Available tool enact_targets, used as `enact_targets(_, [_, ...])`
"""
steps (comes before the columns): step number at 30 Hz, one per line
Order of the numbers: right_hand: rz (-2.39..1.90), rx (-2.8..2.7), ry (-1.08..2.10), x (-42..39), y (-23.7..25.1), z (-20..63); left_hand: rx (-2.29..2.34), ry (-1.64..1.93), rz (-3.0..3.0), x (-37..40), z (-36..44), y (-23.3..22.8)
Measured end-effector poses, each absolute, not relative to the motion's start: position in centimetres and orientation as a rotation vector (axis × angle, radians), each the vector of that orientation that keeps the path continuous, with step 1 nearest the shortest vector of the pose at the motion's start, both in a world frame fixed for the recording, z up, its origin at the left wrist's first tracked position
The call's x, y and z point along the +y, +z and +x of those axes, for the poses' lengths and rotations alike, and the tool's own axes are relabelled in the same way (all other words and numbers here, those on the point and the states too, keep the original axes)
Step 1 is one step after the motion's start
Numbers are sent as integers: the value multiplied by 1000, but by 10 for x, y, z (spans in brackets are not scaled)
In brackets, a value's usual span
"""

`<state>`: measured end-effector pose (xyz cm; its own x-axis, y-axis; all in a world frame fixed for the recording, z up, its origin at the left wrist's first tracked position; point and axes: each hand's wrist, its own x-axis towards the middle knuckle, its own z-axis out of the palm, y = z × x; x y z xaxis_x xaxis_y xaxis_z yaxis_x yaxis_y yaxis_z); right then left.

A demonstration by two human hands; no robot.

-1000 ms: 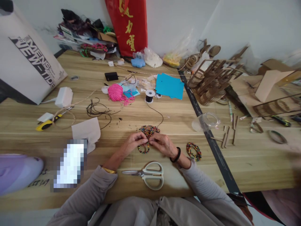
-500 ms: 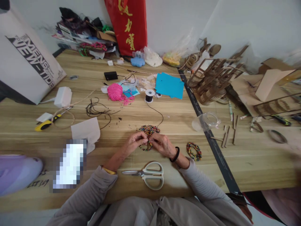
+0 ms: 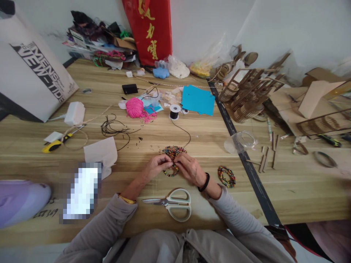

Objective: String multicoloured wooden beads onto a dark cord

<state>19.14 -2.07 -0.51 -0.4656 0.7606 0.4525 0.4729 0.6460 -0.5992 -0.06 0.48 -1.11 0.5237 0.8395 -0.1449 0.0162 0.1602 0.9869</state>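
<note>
Both grips were narrow, pinched together on a small loop of coloured beads (image 3: 170,172): the left hand (image 3: 155,166) and right hand (image 3: 189,168) met fingertip to fingertip over it, just above the desk (image 3: 192,124). A pile of loose beads (image 3: 173,150) lay just beyond the fingers, with a black cord running from it to a spool (image 3: 174,111). Scissors (image 3: 171,204) rested near the wrists, and a finished bead bracelet (image 3: 226,176) lay beside the right wrist.

Multicoloured beads (image 3: 173,150); pink yarn (image 3: 135,107); seemingly pale-handled scissors (image 3: 175,204)
</note>
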Motion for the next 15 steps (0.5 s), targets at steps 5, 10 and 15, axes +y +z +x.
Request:
enact_targets(5, [-981, -2255, 347, -22, -4, 194, 854, 673, 1303, 5, -1, -16])
enact_targets(10, [-1048, -2315, 241, -22, -3, 197, 930, 680, 1426, 4, -1, -17])
enact_targets(15, [-1021, -2335, 238, -23, -2, 196, 973, 680, 1526, 0, 1, -11])
